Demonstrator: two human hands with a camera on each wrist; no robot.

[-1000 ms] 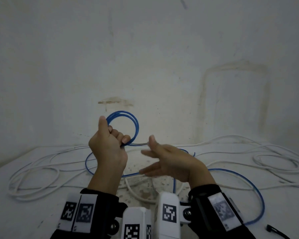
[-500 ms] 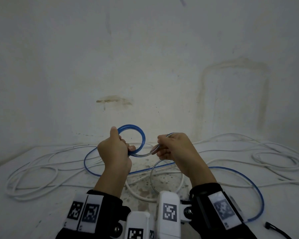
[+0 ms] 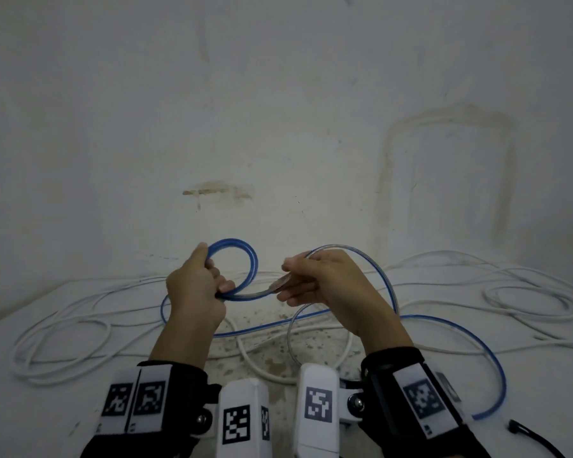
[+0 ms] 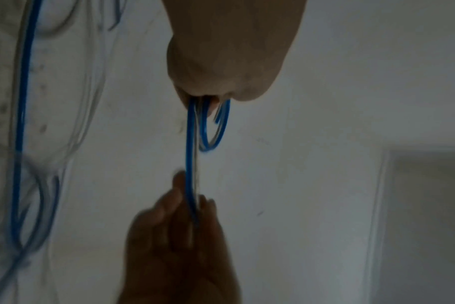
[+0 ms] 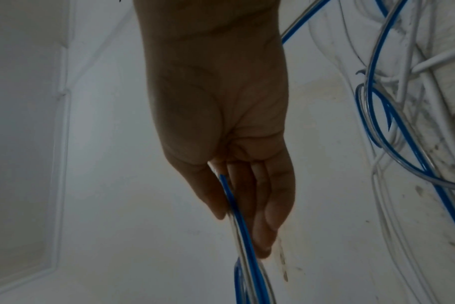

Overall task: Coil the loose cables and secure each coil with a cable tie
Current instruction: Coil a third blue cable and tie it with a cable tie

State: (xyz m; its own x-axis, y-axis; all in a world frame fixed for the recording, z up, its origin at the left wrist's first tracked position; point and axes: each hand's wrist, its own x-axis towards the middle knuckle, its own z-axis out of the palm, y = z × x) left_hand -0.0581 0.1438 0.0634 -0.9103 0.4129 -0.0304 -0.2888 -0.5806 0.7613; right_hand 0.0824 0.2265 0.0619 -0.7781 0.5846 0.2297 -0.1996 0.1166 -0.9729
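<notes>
A small coil of blue cable [image 3: 245, 256] stands upright above the table, gripped at its lower left by my left hand [image 3: 209, 282]. My right hand [image 3: 298, 285] pinches the same cable just right of the coil, between thumb and fingers. From that hand the blue cable [image 3: 477, 345] arcs over the knuckles and trails in a wide loop on the table to the right. In the left wrist view the coil [image 4: 208, 131] hangs from my left hand [image 4: 208, 100]. In the right wrist view the cable [image 5: 237, 216] runs along my right hand's fingers [image 5: 273, 205].
Long white cables [image 3: 60, 338] sprawl over the white table on the left and others [image 3: 526, 299] on the right. A black cable tie [image 3: 536, 441] lies at the near right edge. A stained wall [image 3: 278, 127] rises close behind the table.
My right hand, flat and open a second ago, has closed on the blue cable and lifted a fresh loop of it. The left hand with the coil dropped slightly.
</notes>
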